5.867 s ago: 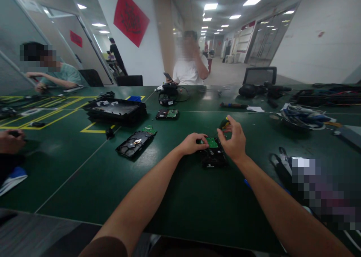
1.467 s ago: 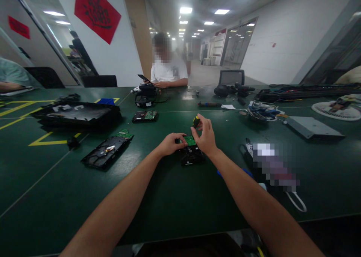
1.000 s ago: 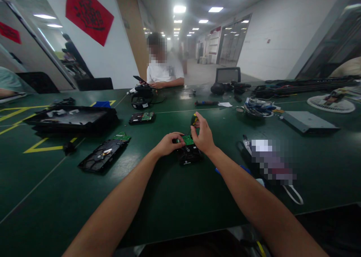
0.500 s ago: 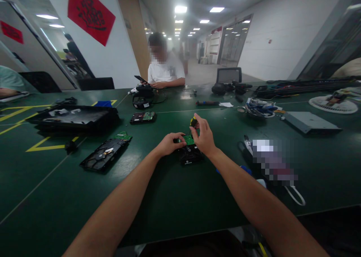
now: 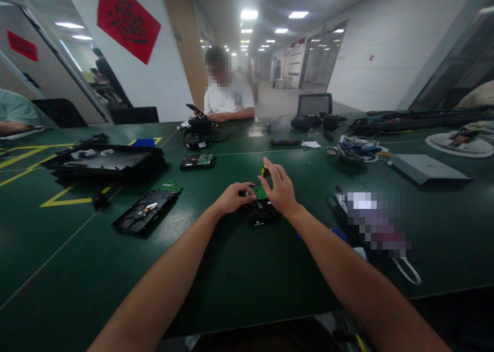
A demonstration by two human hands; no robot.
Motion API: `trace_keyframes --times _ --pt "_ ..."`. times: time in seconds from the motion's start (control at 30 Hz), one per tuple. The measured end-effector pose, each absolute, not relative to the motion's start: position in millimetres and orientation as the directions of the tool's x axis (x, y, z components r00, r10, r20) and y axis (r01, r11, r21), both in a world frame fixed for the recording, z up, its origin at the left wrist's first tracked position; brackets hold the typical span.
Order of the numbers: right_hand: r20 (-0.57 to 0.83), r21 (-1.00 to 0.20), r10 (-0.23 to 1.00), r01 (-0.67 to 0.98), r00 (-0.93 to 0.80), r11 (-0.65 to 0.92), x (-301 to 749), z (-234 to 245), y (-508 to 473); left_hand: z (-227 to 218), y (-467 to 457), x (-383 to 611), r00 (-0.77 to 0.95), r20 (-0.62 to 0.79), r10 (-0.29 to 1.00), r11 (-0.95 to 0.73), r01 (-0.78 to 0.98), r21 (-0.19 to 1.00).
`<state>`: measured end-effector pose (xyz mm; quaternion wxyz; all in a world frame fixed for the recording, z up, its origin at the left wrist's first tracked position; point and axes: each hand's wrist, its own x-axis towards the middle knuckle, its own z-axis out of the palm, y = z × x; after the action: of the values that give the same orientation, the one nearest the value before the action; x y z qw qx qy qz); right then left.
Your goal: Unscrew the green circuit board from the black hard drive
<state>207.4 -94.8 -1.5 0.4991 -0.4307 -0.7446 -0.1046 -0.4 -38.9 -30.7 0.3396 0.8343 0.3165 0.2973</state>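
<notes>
A black hard drive (image 5: pixel 261 214) with a green circuit board (image 5: pixel 260 192) on top lies on the green table (image 5: pixel 239 269) in front of me. My left hand (image 5: pixel 233 198) is closed on the drive's left edge and steadies it. My right hand (image 5: pixel 281 188) pinches a small screwdriver with a yellow-and-black handle (image 5: pixel 264 172), held upright over the circuit board; its tip is hidden behind my fingers.
An opened hard drive (image 5: pixel 144 211) and a loose green board (image 5: pixel 170 188) lie to the left, with a black tray (image 5: pixel 104 161) behind them. Another drive (image 5: pixel 197 161) lies farther back. Cables (image 5: pixel 357 148), a grey metal box (image 5: pixel 426 168) and tools sit at the right. A person in white (image 5: pixel 227 97) sits opposite.
My right hand keeps working the screwdriver on the board, its fingers shifting around the handle. My left hand stays on the drive. The view has drifted slightly.
</notes>
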Motion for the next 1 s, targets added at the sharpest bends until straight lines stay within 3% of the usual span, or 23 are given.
trace_keyframes --times 1.0 --pt "0.856 -0.32 0.512 0.709 -0.068 0.629 209.4 -2.4 -88.5 -30.9 -37.6 -1.1 0.633 0.273 0.724 -0.562 0.314 0.765"
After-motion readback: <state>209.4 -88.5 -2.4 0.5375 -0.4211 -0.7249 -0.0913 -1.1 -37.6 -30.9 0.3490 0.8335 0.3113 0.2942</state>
